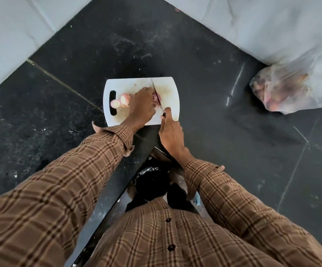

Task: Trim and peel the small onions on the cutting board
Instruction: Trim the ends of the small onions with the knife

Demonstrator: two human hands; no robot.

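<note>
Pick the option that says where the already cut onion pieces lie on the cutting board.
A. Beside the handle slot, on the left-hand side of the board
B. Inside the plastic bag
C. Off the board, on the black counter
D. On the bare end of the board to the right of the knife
A: the cut onion pieces lie next to the handle slot of the cutting board, left of the left hand.
</note>
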